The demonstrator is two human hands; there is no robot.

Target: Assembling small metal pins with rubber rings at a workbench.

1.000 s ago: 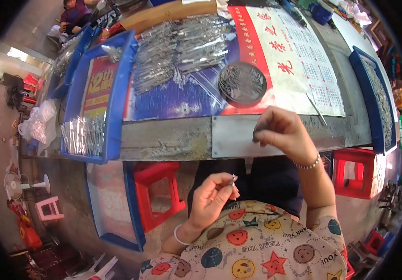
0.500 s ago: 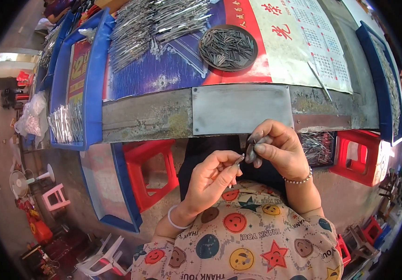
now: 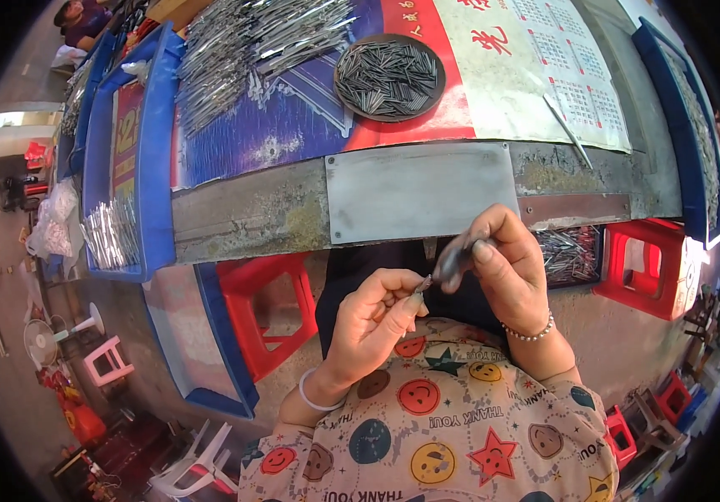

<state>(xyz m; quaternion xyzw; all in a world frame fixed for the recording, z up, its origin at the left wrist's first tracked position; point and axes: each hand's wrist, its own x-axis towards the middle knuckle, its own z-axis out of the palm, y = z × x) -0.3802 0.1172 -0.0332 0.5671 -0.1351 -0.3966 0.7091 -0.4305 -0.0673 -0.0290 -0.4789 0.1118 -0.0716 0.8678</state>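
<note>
My right hand [image 3: 506,268] is raised below the table edge and pinches a small bundle of thin dark metal pins [image 3: 456,258] between thumb and fingers. My left hand [image 3: 372,314] sits just left of it, fingers pinched on one small pin [image 3: 421,286] whose tip meets the bundle. Both hands hover over my lap, above a shirt printed with smiley faces. On the table a round dark dish [image 3: 389,77] holds several more pins.
A grey metal plate [image 3: 418,191] lies at the table's near edge. Piles of clear packets [image 3: 251,42] cover the blue mat, with blue trays [image 3: 138,159] at the left. Red stools [image 3: 268,309] stand under the table. A person sits at far top left.
My right hand came down from the table edge to my lap, and my left hand rose to meet it. The view tilted down and closer to the hands.
</note>
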